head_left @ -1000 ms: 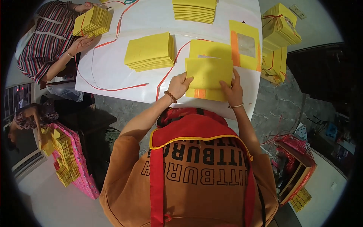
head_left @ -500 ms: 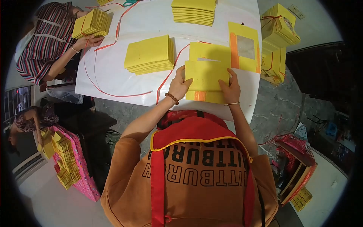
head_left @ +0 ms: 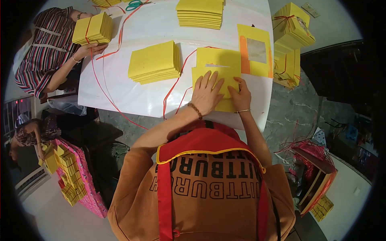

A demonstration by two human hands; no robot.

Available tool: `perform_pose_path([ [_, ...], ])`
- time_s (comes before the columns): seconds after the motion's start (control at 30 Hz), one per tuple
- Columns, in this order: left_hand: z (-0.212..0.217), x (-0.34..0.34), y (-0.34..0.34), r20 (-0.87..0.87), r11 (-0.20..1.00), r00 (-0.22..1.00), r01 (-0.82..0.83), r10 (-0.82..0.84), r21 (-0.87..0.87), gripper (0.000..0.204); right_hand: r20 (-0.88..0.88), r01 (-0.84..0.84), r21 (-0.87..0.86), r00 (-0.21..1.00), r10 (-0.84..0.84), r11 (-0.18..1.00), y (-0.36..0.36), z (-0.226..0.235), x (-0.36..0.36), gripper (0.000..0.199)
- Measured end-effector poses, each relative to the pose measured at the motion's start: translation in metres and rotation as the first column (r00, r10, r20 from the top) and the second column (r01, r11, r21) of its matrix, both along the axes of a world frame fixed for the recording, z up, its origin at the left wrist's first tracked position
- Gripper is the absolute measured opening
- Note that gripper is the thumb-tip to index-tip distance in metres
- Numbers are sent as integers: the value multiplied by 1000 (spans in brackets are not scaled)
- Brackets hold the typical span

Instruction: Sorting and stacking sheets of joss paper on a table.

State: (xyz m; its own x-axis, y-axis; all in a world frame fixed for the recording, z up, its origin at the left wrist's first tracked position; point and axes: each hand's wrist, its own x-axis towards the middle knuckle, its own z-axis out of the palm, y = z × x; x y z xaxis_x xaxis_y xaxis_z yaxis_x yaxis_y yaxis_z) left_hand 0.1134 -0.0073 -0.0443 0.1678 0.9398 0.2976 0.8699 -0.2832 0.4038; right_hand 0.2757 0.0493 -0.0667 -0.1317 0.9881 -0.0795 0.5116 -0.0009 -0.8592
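When looked at from above, spread widely around twelve o'clock: a white surface [head_left: 120, 86], with edges bent by the lens. At ten o'clock, beside its left edge, a co-worker [head_left: 48, 52] in striped clothing, with a tied yellow bundle [head_left: 92, 29] in hold. Between one and two o'clock, beyond the right edge, larger yellow bundles [head_left: 295, 36], also tied with red.

At eleven o'clock on the surface, a stack of folded yellow pieces [head_left: 152, 60]; at twelve, near the upper rim, another yellow stack [head_left: 200, 16]. Between one and two o'clock, lying flat, a yellow sheet [head_left: 256, 50] with orange strips and a greyish patch. At one o'clock, nearer to the body, a folded yellow packet [head_left: 226, 75], resting on one more yellow piece [head_left: 219, 56].

On top of the packet, laid flat with fingers spread and gripping nothing, the left hand [head_left: 207, 92]. At the packet's right edge, with fingers bent and thumb over the yellow, the right hand [head_left: 241, 96]; whether pinching or only steadying, not possible to tell. Changed since half a second ago: left hand moved from the left edge onto the top face. Judging from this, no longer held from both sides, but probably being pressed flat.

Much thinner, between left stack and packet, a red strip [head_left: 165, 100], curving from twelve towards ten o'clock. Smallest, at eleven o'clock near the upper rim, teal-handled scissors [head_left: 134, 5].
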Motion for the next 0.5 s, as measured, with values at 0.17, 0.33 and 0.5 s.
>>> perform_pose_path([
  [0.17,-22,-3,2,-134,1000,991,-12,9,-22,56,272,-20,170,962,-28,985,-8,13,-9,44],
  [0.33,-18,-3,4,-143,993,989,13,-31,-120,56,627,-431,439,775,74,789,-23,5,-26,48],
  [0.5,-24,-15,2,101,994,994,51,-41,-98,60,624,-460,337,763,171,822,-27,-8,-31,52],
])
